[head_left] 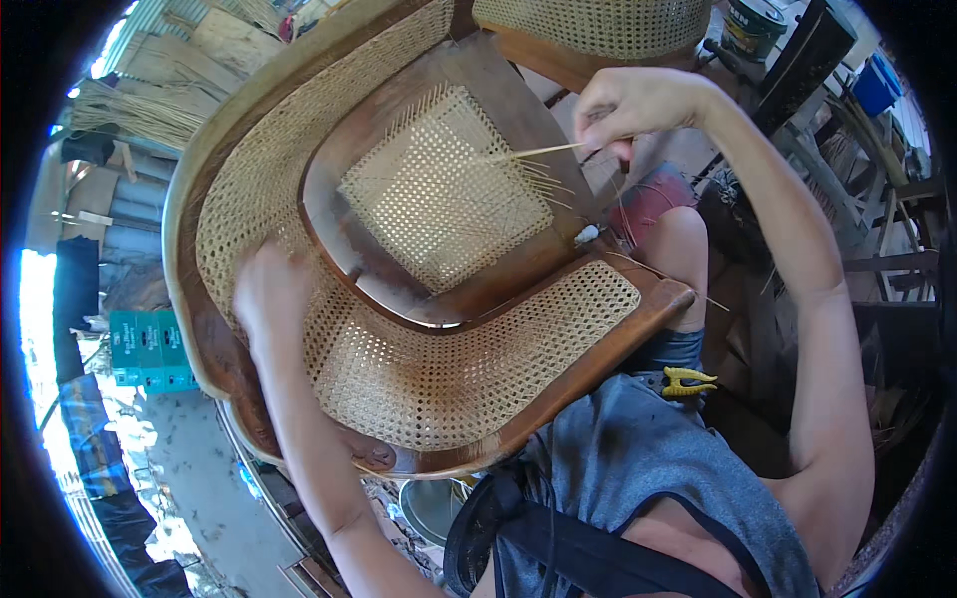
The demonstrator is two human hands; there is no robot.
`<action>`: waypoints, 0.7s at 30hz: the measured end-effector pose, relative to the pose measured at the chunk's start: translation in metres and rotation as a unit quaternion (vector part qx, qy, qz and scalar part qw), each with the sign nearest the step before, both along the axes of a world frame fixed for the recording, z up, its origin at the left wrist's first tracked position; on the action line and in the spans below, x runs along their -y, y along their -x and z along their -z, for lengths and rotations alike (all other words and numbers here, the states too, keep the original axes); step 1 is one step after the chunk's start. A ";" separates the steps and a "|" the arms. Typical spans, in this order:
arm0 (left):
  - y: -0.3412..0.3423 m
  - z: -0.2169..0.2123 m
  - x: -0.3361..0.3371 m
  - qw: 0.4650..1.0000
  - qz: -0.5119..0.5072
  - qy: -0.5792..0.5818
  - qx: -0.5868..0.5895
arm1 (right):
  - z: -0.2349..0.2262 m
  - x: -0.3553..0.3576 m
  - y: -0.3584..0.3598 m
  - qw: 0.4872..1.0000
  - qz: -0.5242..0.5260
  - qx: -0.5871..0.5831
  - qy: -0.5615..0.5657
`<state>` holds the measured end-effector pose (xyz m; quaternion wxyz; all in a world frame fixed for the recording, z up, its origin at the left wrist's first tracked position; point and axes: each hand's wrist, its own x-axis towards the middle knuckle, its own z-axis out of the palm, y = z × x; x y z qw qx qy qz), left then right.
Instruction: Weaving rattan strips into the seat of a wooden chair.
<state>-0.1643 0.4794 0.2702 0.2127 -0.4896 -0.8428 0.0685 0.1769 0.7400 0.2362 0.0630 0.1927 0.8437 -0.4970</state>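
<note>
Strand (533, 152): lay near-level, running left from right hand (638, 105) onto woven seat panel (444, 189).
Right grip: pinched shut on strand's right end.
Left hand (271, 294): flat on chair (239, 110) rim, holding nothing, farther off.

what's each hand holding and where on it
The right hand pinches a thin cane strand at its near end, over the chair seat's weave. The left hand rests on the chair's woven back panel, gripping nothing visible.
</note>
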 end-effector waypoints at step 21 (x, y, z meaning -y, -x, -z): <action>-0.037 0.143 -0.122 0.717 0.244 -0.083 0.648 | 0.076 0.028 0.113 0.926 0.109 -0.069 -0.356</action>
